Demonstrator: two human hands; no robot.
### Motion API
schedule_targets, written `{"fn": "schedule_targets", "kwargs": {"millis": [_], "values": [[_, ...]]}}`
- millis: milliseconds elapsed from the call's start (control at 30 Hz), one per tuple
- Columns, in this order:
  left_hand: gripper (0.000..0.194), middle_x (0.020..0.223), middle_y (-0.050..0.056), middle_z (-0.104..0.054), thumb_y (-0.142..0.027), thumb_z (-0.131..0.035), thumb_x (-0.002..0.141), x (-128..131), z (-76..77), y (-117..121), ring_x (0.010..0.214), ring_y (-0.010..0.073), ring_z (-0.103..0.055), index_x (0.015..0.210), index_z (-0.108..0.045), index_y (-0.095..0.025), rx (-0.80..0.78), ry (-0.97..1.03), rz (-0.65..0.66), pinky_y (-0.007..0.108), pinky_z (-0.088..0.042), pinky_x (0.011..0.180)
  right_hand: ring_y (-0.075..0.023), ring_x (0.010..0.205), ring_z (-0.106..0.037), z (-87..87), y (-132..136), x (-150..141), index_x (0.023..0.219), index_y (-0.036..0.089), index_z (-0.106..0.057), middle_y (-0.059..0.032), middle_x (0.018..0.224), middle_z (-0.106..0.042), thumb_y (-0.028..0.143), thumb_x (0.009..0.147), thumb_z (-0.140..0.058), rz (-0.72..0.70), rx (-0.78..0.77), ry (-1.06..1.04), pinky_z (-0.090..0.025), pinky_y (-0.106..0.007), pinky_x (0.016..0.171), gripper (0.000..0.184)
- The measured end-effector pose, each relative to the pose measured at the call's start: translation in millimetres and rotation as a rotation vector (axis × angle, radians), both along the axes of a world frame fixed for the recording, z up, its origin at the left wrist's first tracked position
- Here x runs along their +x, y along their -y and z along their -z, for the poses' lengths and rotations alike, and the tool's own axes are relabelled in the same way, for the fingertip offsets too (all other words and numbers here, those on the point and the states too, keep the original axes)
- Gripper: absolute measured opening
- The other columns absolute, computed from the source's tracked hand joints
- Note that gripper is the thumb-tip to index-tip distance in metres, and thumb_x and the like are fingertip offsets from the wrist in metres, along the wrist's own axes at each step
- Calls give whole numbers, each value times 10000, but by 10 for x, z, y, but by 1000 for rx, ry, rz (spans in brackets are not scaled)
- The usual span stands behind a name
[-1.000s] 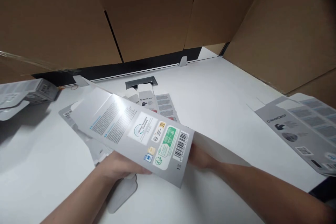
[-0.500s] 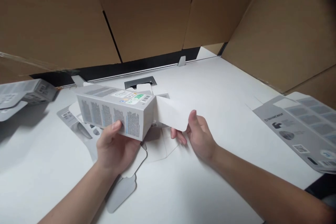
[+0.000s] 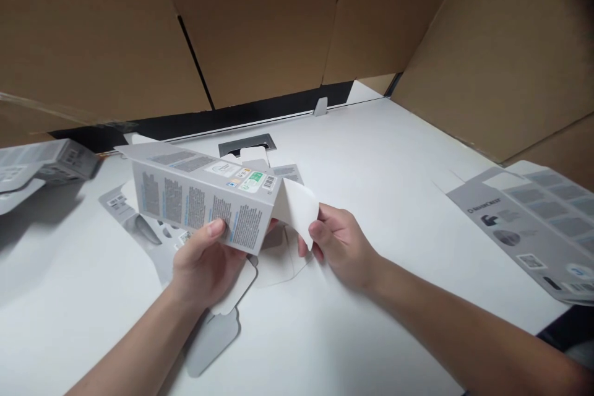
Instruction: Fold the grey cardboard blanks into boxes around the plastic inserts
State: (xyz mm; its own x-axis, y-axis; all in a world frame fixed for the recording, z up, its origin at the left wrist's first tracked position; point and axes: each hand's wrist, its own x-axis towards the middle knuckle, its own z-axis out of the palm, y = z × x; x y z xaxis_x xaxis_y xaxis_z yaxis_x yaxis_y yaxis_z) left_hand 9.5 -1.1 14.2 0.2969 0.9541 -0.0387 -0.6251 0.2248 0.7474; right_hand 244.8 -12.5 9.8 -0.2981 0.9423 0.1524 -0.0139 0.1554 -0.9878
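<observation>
I see a white table (image 3: pixel 380 161), cardboard (image 3: pixel 269 25) at twelve, cartons (image 3: pixel 515 216) at three. Left hand (image 3: pixel 204 266) grips a box (image 3: pixel 199 195), right hand (image 3: pixel 346 244) its flap (image 3: pixel 297 205).

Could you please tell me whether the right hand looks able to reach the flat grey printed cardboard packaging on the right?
Probably, though the right hand would first need to release the bent white cardboard flap; nothing visible stands between that hand and the flat grey packaging.

The location is apparently a packing workstation, indicated by a smooth white table (image 3: pixel 390 161), upright brown cardboard panels (image 3: pixel 269 25) and flattened grey printed cartons (image 3: pixel 515 241).
</observation>
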Motion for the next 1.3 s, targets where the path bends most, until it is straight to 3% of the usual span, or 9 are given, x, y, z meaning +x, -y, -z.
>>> {"fn": "schedule_targets", "kwargs": {"millis": [200, 467, 533, 600, 667, 767, 1000, 1133, 1300], "values": [[609, 1195, 73, -846, -451, -827, 894, -2, -7, 7, 1189, 345, -789, 1467, -692, -296, -9, 12, -13, 517, -668, 1054, -119, 474, -486, 3, 20, -34, 653, 216, -600, -20, 565, -626, 773, 1058, -572, 136, -101, 72, -399, -284, 479, 689], [658, 1347, 70, -804, -507, -826, 890, 30, -27, 29, 1432, 409, -652, 1502, -658, -334, -46, -39, -46, 599, -605, 1143, -119, 460, -468, 25, 21, -54, 662, 219, -575, -4, 531, -577, 766, 1092, -498, 199, -105, 84, -397, -280, 464, 700], [592, 1374, 54, -798, -509, -795, 921, 54, -45, 20, 1472, 416, -615, 1477, -674, -346, -42, -54, -94, 587, -609, 1142, -124, 497, -510, 32, 32, -52, 832, 195, -692, -8, 595, -628, 714, 1108, -523, 178, -67, 74, -435, -274, 487, 612], [495, 1407, 22, -788, -499, -760, 953, 73, -62, 4, 1520, 419, -565, 1427, -704, -366, -45, -60, -143, 569, -618, 1135, -138, 565, -575, 48, 40, -51, 1226, 187, -740, -12, 716, -695, 644, 1099, -606, 155, 22, 44, -491, -275, 525, 493], [404, 1424, -5, -782, -501, -729, 974, 81, -74, -16, 1550, 422, -529, 1357, -742, -372, -58, -51, -168, 540, -633, 1116, -152, 634, -625, 80, 42, -48, 1592, 238, -556, -16, 854, -741, 567, 1053, -726, 136, 152, 18, -545, -287, 569, 654], [347, 1417, -13, -787, -531, -715, 981, 75, -77, -37, 1545, 430, -532, 1279, -779, -365, -72, -48, -166, 504, -641, 1102, -147, 645, -628, 147, 35, -37, 1755, 320, -337, -11, 966, -761, 465, 996, -831, 88, 335, 32, -585, -296, 592, 917], [446, 1446, 36, -766, -519, -728, 988, 38, -38, -22, 1489, 425, -591, 1396, -736, -339, -108, -41, -97, 553, -641, 1072, -130, 572, -587, 212, 15, -31, 1666, 314, -474, -1, 951, -760, 409, 957, -885, 106, 545, 127, -589, -282, 522, 825], [561, 1361, 90, -793, -501, -818, 930, 33, 9, -9, 1407, 411, -663, 1440, -715, -289, -78, -113, 14, 553, -592, 1137, -132, 591, -616, 186, 9, -55, 1585, 321, -535, -3, 975, -746, 419, 888, -942, 186, 558, 174, -550, -258, 458, 813], [472, 1175, 109, -824, -480, -840, 922, 47, 51, -6, 1348, 419, -698, 1329, -760, -253, -29, -148, 51, 544, -569, 1150, -155, 688, -682, 172, 12, -70, 1562, 322, -559, -38, 1073, -748, 418, 889, -940, 229, 561, 205, -545, -248, 441, 779]]}}
